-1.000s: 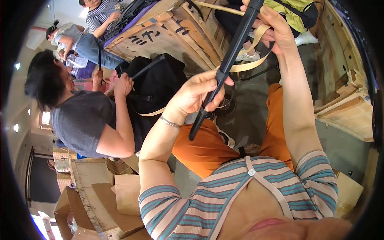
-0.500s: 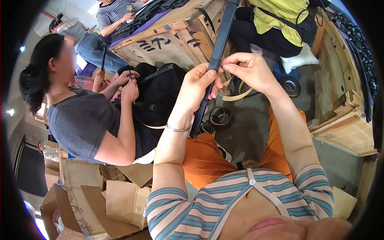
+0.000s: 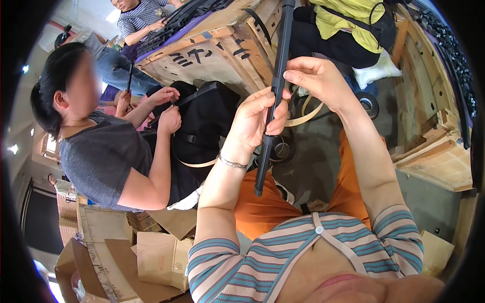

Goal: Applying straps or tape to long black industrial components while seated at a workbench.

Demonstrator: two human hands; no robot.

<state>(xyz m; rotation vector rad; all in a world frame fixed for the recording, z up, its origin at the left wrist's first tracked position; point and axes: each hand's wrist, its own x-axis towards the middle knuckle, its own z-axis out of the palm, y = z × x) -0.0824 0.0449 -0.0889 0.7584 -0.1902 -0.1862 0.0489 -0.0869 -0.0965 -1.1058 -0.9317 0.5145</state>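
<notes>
My left hand (image 3: 257,115) is wrapped round a long black wiper blade (image 3: 262,166) near its middle joint. The blade stands nearly upright in the picture, its lower end above my orange trousers (image 3: 260,214). Against the blade's right side, just above my left hand, is my right hand (image 3: 317,81). Its thumb and forefinger are pinched together at the joint, and what lies between them is too small to make out. A thin tan strip (image 3: 304,121) curves below my right hand, beside the blade.
At my left sits a person in a dark grey shirt (image 3: 113,156), handling a small dark part. Wooden crates (image 3: 202,63) with black blades on top stand ahead and at the right. Black tape-like rolls (image 3: 369,105) lie on the floor. Cardboard boxes (image 3: 161,257) are at the lower left.
The blade has turned steeper, its lower end swinging right and toward me. My right hand has moved slightly up along it. The person at left has turned the head toward my side.
</notes>
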